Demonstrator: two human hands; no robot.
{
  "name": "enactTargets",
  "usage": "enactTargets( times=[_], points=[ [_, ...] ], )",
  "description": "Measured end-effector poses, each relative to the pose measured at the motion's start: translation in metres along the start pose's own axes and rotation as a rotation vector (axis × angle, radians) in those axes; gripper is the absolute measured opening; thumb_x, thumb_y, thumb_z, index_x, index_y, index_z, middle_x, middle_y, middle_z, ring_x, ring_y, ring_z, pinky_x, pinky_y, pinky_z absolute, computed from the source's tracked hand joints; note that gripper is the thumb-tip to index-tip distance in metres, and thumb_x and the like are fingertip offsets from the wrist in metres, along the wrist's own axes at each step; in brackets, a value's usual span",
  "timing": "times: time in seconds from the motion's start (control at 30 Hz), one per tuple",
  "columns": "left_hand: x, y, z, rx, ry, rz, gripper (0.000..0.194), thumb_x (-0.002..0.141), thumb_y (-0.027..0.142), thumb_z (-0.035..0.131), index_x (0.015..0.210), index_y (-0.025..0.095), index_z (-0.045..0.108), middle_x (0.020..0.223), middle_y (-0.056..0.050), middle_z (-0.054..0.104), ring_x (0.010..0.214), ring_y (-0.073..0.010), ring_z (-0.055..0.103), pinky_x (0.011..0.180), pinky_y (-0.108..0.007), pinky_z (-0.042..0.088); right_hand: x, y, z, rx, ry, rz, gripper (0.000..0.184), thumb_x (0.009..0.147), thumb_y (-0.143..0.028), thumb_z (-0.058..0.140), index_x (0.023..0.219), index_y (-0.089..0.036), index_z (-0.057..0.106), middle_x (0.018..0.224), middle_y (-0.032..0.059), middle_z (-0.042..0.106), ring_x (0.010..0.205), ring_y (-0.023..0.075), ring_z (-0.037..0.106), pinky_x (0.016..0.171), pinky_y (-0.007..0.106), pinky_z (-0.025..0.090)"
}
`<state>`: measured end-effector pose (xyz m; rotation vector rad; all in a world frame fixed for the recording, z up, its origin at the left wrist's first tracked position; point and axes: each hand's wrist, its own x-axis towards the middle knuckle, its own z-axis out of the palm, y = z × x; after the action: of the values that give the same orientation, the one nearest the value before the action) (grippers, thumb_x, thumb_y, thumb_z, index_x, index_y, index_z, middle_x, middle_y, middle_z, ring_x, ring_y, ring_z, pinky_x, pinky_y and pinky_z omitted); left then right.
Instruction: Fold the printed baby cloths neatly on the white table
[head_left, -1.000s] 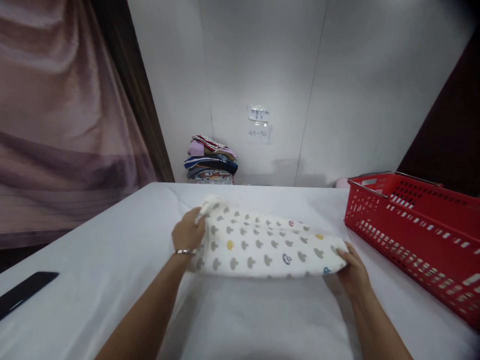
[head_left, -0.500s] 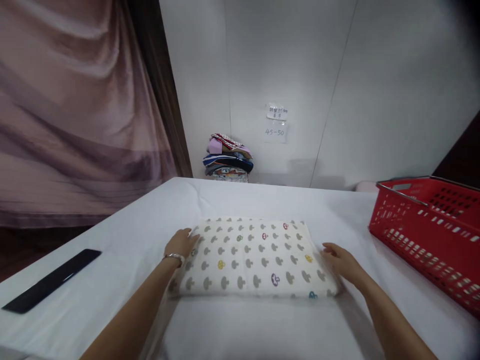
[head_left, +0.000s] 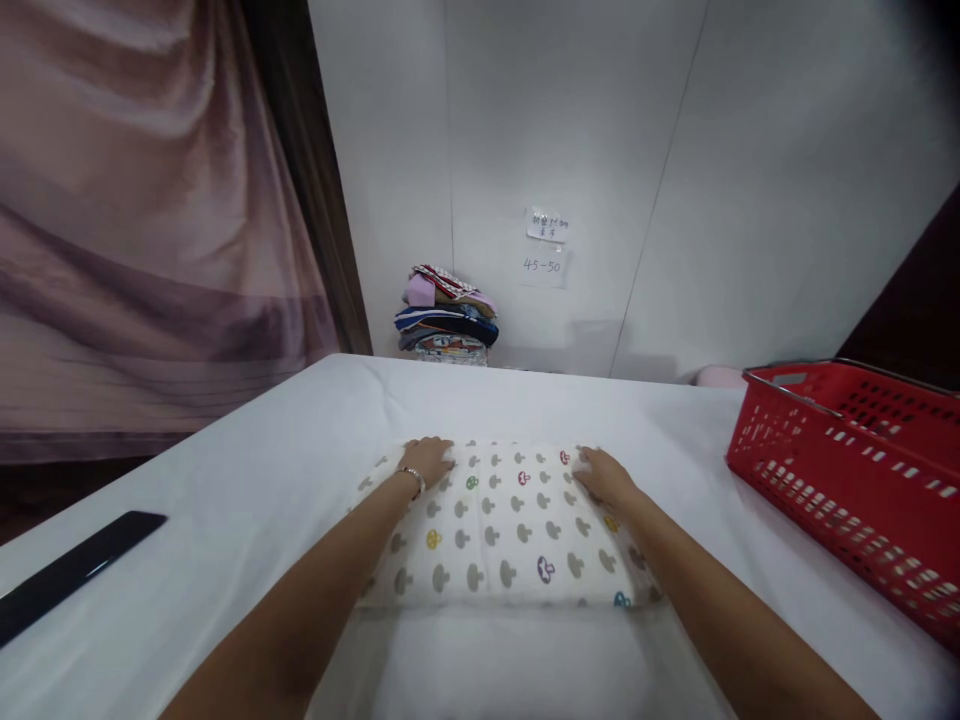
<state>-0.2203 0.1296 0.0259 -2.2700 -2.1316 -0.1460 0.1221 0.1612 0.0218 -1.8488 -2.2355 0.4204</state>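
A folded white cloth (head_left: 487,530) printed with grey mushrooms and a few coloured ones lies flat in front of me, its near edge a thick fold. My left hand (head_left: 427,462), with a bracelet at the wrist, rests on its far left part, fingers stretched inward over the fabric. On the far right part lies my right hand (head_left: 606,478), thumb and fingers apart and touching the print. Both forearms cover the side edges of the cloth. Neither hand visibly lifts it.
The cloth lies on a white-covered table (head_left: 225,520). At the right stands a red perforated basket (head_left: 847,490) with a metal rim. A black flat strip (head_left: 82,565) lies at the left. Beyond the far edge is a stack of folded fabrics (head_left: 448,315) by the wall; a pink curtain (head_left: 135,220) hangs left.
Both hands have moved inward and away from me, from beside the cloth onto its far part. The view has shifted slightly. The cloth stays in about the same place.
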Motion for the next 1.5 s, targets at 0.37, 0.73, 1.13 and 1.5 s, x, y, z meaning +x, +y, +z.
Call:
enactTargets(
  times=[0.37, 0.73, 1.13, 1.5],
  points=[
    [-0.073, -0.012, -0.022, -0.033, 0.374, 0.279, 0.026, 0.082, 0.019, 0.043, 0.102, 0.018, 0.059, 0.098, -0.007, 0.062, 0.091, -0.0198, 0.053, 0.082, -0.033, 0.04, -0.101, -0.007, -0.009, 0.246, 0.186, -0.554, 0.037, 0.071, -0.01, 0.045, 0.106, -0.021, 0.052, 0.115, 0.0057, 0.052, 0.107, 0.0202, 0.047, 0.089, 0.033, 0.04],
    [-0.126, -0.025, -0.006, -0.052, 0.193, 0.107, 0.036, 0.084, 0.02, 0.034, 0.114, 0.021, 0.055, 0.113, -0.005, 0.059, 0.106, -0.0186, 0.052, 0.089, -0.032, 0.041, -0.161, -0.012, -0.001, 0.176, -0.044, -0.723, 0.027, 0.08, -0.01, 0.046, 0.1, -0.021, 0.06, 0.104, 0.0069, 0.057, 0.096, 0.0202, 0.051, 0.084, 0.034, 0.042],
    [-0.129, 0.002, -0.024, -0.079, 0.299, -0.055, 0.034, 0.085, 0.024, 0.035, 0.11, 0.018, 0.057, 0.119, -0.009, 0.055, 0.108, -0.0239, 0.05, 0.09, -0.037, 0.04, -0.174, -0.011, -0.006, 0.439, -0.109, -0.601, 0.022, 0.09, -0.033, 0.043, 0.096, -0.023, 0.062, 0.097, 0.0066, 0.058, 0.09, 0.0206, 0.052, 0.079, 0.033, 0.043],
    [-0.182, 0.113, -0.002, -1.341, -0.217, -0.282, 0.031, 0.073, 0.041, 0.056, 0.091, 0.016, 0.062, 0.077, -0.004, 0.064, 0.063, -0.0147, 0.06, 0.054, -0.025, 0.047, -0.174, -0.017, -0.006, 0.769, -0.008, -0.383, 0.022, 0.087, -0.036, 0.05, 0.078, -0.02, 0.062, 0.074, 0.0016, 0.056, 0.069, 0.0164, 0.051, 0.062, 0.026, 0.039]
  ],
)
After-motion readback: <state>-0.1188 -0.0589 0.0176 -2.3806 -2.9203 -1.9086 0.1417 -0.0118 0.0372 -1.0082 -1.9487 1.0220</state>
